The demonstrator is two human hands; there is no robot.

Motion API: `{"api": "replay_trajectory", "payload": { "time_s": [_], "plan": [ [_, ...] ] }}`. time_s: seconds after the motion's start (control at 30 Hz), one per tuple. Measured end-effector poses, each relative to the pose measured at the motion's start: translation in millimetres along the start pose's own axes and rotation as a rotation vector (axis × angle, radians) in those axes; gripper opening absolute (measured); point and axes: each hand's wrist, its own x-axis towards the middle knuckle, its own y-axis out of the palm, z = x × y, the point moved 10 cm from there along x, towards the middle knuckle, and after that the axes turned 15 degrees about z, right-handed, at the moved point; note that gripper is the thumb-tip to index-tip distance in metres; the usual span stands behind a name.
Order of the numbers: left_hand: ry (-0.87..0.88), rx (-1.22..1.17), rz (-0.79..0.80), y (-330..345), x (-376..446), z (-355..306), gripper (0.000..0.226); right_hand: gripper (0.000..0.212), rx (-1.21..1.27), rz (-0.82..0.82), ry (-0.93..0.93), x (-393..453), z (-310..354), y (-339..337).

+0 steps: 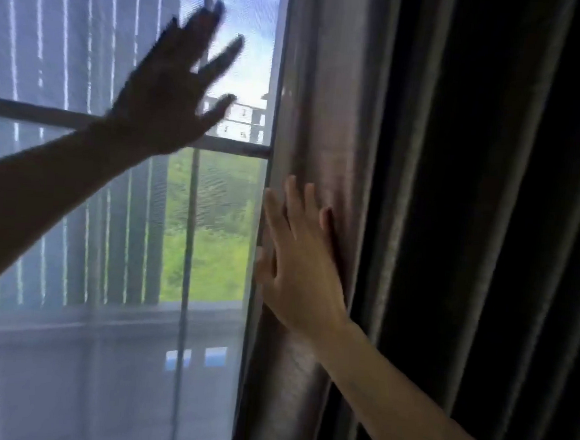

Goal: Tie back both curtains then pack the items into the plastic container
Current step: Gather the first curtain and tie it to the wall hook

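Along the right side of the window, a heavy grey curtain point(420, 194) is hanging in deep vertical folds, its left edge catching the daylight while the folds further right are falling into near darkness. It is filling roughly the right half of the view and running from top to bottom of it.

A person's right hand point(299, 265) is lying flat against the lit leading edge of that curtain, fingers straight and pointing upward, palm pressing on the fabric rather than gripping it; the thumb side is sitting just at the curtain's edge, and whether the thumb is hooking behind the fabric cannot be told. The bare forearm is reaching in from the lower right corner.

The left hand point(173, 98) is hovering higher up and to the left, well apart from the dark curtain, with fingers spread wide and holding nothing. It is showing as a dark, motion-blurred silhouette against the bright glass, its arm coming in from the left edge.

Behind both hands a thin sheer curtain point(66, 358) is veiling the window point(232, 145), whose horizontal bar and a vertical bar are crossing behind the left hand. Through the sheer, vertical railing slats point(70, 50) are showing on the left, and green trees point(212, 231), a pale building point(244, 120) and cloudy sky are appearing in the gap beside the dark curtain.
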Motion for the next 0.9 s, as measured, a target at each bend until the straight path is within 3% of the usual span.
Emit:
{"api": "replay_trajectory", "payload": {
  "time_s": [0.2, 0.47, 0.9],
  "plan": [
    [0.134, -0.152, -0.040, 21.0, 63.7, -86.7, 0.063, 0.083, -0.302, -0.050, 0.190, -20.8, -74.5, -19.0],
    [0.110, -0.475, -0.172, 23.8, 128.4, -144.4, 0.074, 0.100, -0.552, 0.001, 0.315, -24.9, -112.0, -22.4],
    [0.171, -0.583, -0.218, 68.4, 183.6, -183.2, 0.084, 0.083, -0.712, 0.043, 0.501, -7.8, -172.8, 7.2]
  ]
}}
